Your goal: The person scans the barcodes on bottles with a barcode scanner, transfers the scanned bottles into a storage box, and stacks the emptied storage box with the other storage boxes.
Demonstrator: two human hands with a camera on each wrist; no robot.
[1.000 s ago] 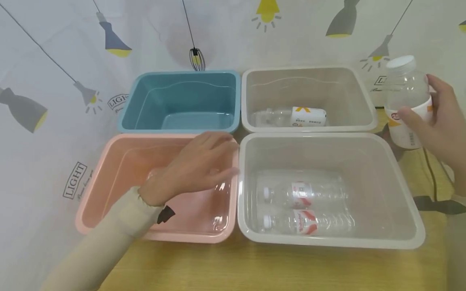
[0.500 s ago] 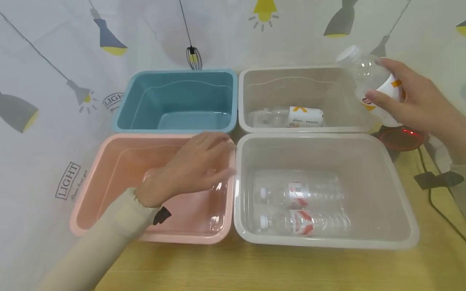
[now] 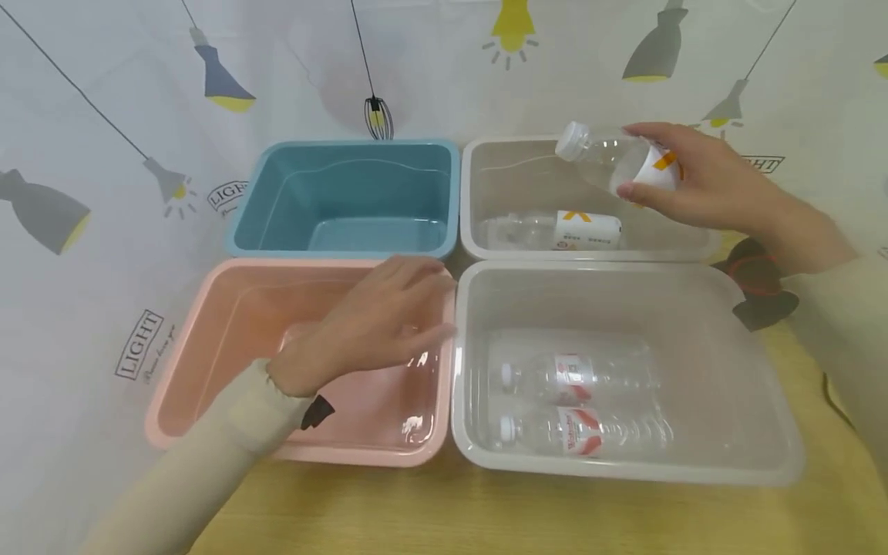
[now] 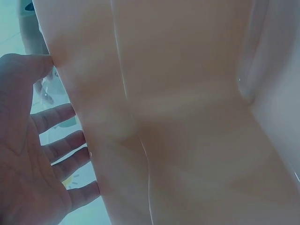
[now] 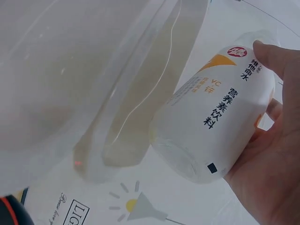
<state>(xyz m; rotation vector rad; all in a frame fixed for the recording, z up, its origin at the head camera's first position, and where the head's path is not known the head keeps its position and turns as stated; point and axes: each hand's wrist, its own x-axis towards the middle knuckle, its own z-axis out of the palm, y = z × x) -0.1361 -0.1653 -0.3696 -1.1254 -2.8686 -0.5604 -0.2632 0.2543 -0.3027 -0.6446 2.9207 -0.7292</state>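
Note:
My right hand (image 3: 728, 181) grips a clear plastic drink bottle (image 3: 602, 160) with a white-and-orange label, tilted with its white cap to the left, over the back right beige tub (image 3: 527, 150). Thumb and fingers wrap its label in the right wrist view, where the bottle's base (image 5: 180, 161) shows. A similar bottle (image 3: 586, 230) lies inside that tub. My left hand (image 3: 368, 324) is above the pink tub (image 3: 291, 264), its fingertips touching the rim in the left wrist view. Nothing is held between its loosely spread fingers (image 4: 68, 147).
Two clear bottles with red-and-white labels, a rear one (image 3: 574, 374) and a front one (image 3: 581, 432), lie in the front right whitish tub (image 3: 624, 465). A blue tub (image 3: 347, 146) stands behind the pink one. A dark round device (image 3: 752, 266) is beside the right tubs.
My right hand has carried the bottle left from beyond the tubs' right side to above the beige tub, tipping it from nearly upright. The left hand stays in place.

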